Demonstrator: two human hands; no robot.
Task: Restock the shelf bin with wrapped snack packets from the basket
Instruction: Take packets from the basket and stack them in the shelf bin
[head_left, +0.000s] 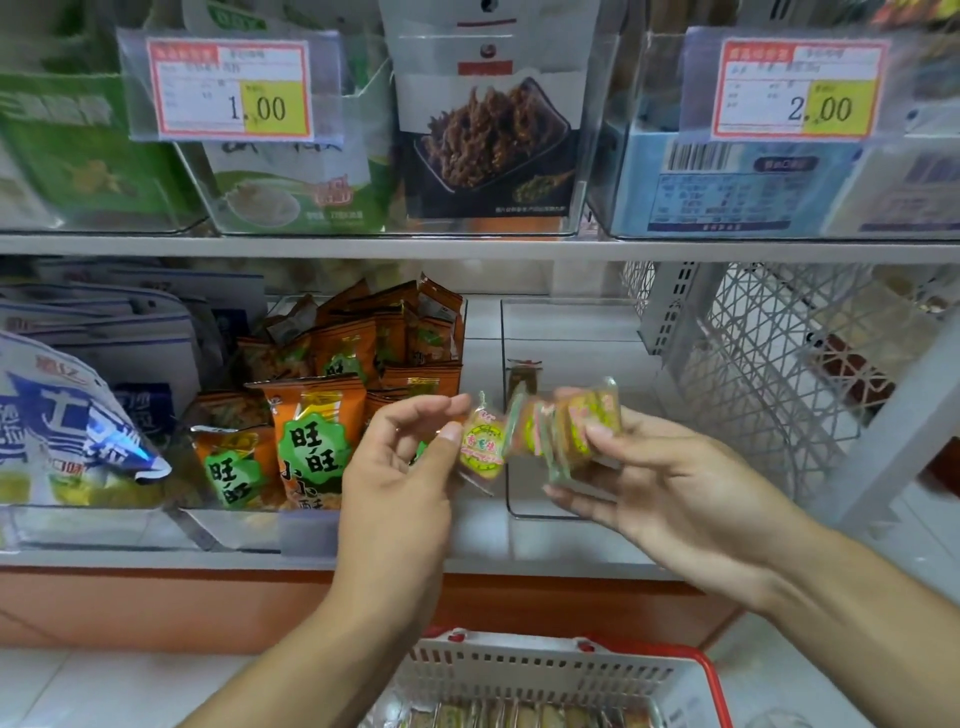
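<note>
Head view. Both hands are raised before the lower shelf: the left hand (402, 457) pinches one round yellow-labelled snack packet (483, 447) between thumb and forefinger, while the right hand (660, 488) grips a fanned stack of wrapped packets (571, 426), fingers curled beneath and thumb on top. Just beyond them stands a clear shelf bin (571, 332) holding a single packet at its far left. Left of it, a bin of orange snack bags (311, 441). Nearest, a red-rimmed basket (545, 675) contains further packets.
</note>
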